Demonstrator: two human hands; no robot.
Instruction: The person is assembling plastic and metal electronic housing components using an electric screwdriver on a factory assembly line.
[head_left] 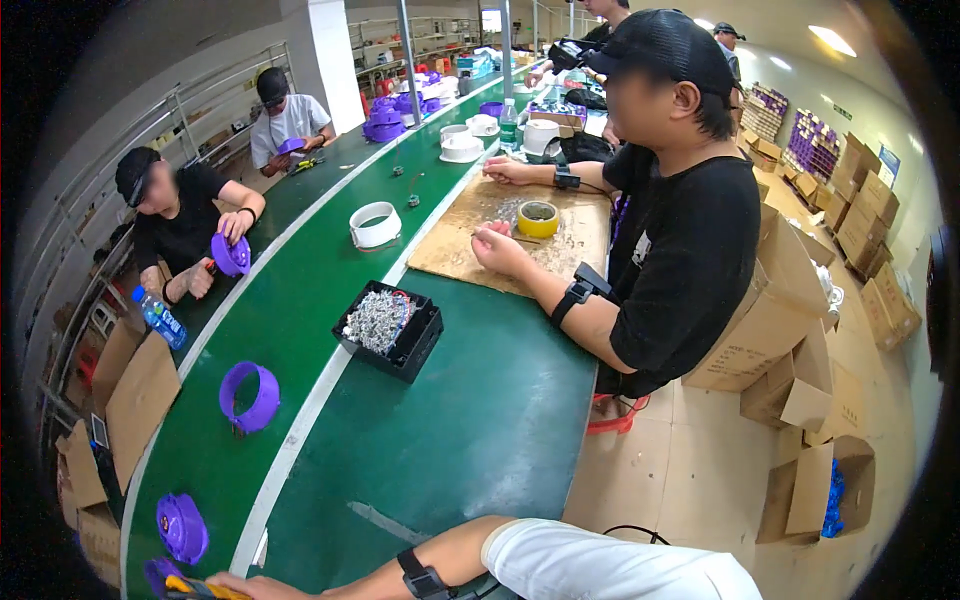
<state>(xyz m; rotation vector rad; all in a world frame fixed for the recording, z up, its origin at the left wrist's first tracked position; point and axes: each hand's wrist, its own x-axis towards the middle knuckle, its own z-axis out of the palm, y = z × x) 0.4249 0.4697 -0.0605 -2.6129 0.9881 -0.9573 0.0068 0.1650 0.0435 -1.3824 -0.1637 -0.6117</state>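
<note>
My right hand (262, 587) reaches in from the lower right, partly cut off by the lower edge. It is closed on a yellow-and-black tool (200, 588), of which only part shows; its exact kind is not clear. Right beside the tool is a purple plastic part (160, 574), also cut off below. A round purple housing (182, 527) lies on the green belt just beyond them. Farther along the belt stands a purple ring (249, 397). My left hand is out of view.
A black box (390, 330) of silvery small parts sits mid-table. Beyond it lie a white ring (375, 225) and a cardboard sheet (470, 245) with a yellow tape roll (538, 219). A co-worker (690, 220) sits at right; another (180, 215) across the belt holds a purple housing.
</note>
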